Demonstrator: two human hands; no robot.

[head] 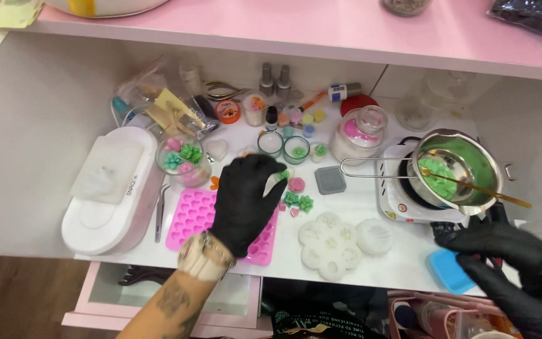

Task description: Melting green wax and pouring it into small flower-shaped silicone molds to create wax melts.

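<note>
A pink silicone mould tray [191,216] is laid at the front of the white table [359,210], partly covered by the left hand in a black glove [246,201], with a white oval lamp unit [111,191] set to its left and a white flower-shaped silicone mould [329,245] to its right. Behind the tray a clear glass bowl of small wax flowers [182,160] is placed, and two small glass cups [283,147] are set to that bowl's right. At the right a steel melting pot with a long wire handle [456,169] is seated on a white electric hot plate [409,194], a gold spoon [481,188] is rested in the pot, and the right hand in a black glove [509,263] is held in front of the hot plate, just right of a blue rectangular mould [446,271].
</note>
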